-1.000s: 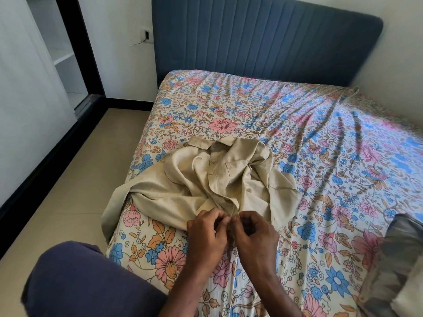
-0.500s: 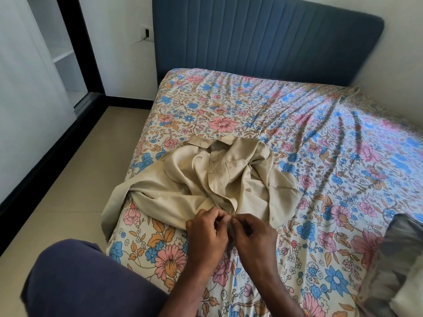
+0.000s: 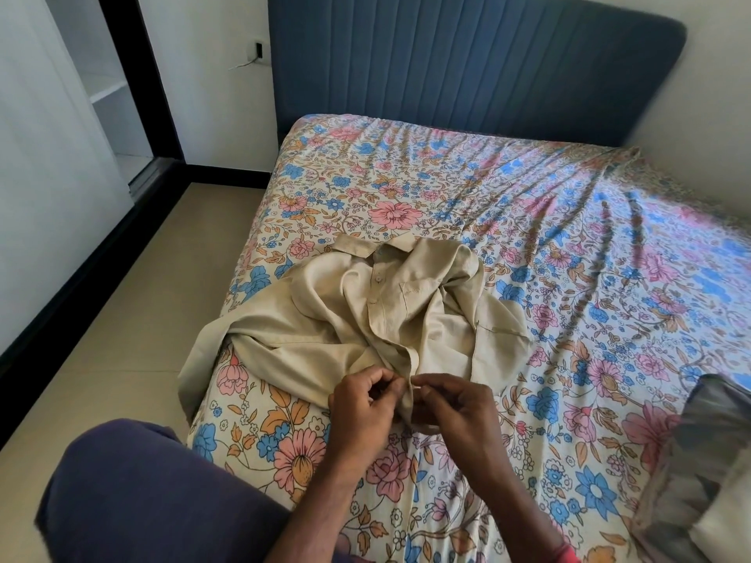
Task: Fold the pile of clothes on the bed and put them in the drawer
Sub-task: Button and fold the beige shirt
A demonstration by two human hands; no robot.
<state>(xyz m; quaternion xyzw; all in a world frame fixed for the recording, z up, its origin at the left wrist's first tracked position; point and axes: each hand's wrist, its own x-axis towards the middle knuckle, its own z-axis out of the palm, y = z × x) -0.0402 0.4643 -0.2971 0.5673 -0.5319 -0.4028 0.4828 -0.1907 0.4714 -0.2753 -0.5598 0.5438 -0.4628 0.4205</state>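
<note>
Head view. I see the beige shirt [image 3: 365,314] crumpled at the bed [image 3: 569,237]'s near-left edge, 1 sleeve overhanging; open sheet lies beyond and right. Since 0.5 s ago, the hands barely moved: left hand [image 3: 361,408] and right hand [image 3: 455,412] pinch the front placket's lower end.
</note>
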